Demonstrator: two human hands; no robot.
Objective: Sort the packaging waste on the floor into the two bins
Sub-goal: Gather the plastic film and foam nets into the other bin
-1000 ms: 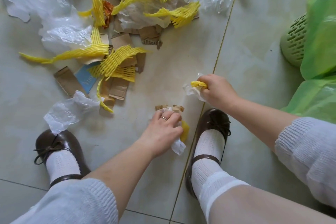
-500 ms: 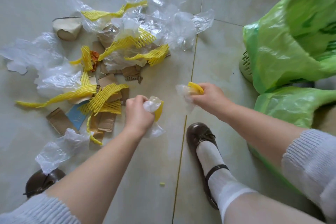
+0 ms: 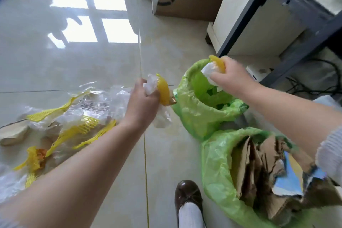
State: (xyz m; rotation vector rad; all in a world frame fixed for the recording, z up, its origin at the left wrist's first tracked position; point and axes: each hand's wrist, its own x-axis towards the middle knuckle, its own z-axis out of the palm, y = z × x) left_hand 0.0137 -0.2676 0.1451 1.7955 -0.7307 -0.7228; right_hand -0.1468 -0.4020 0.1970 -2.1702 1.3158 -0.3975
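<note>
My left hand [image 3: 143,102] grips a wad of clear plastic and yellow foam net [image 3: 162,90], held in the air just left of the far green-lined bin [image 3: 187,113]. My right hand [image 3: 231,76] grips a second wad of white plastic and yellow net [image 3: 215,65] over that bin's open mouth. The near green-lined bin [image 3: 216,168] holds torn cardboard pieces [image 3: 259,164] and a blue scrap. A pile of clear plastic film, yellow nets and cardboard bits [image 3: 74,116] lies on the tiled floor at the left.
A brown cardboard box [image 3: 185,0] and a white cabinet [image 3: 246,18] stand at the back, with a dark metal frame [image 3: 288,29] and cables to the right. My brown shoe [image 3: 188,196] is planted beside the near bin.
Both hands have lifted their wads from near the floor and swung right to the bins; the right hand now hangs over the far bin. The view has tilted up and right.
</note>
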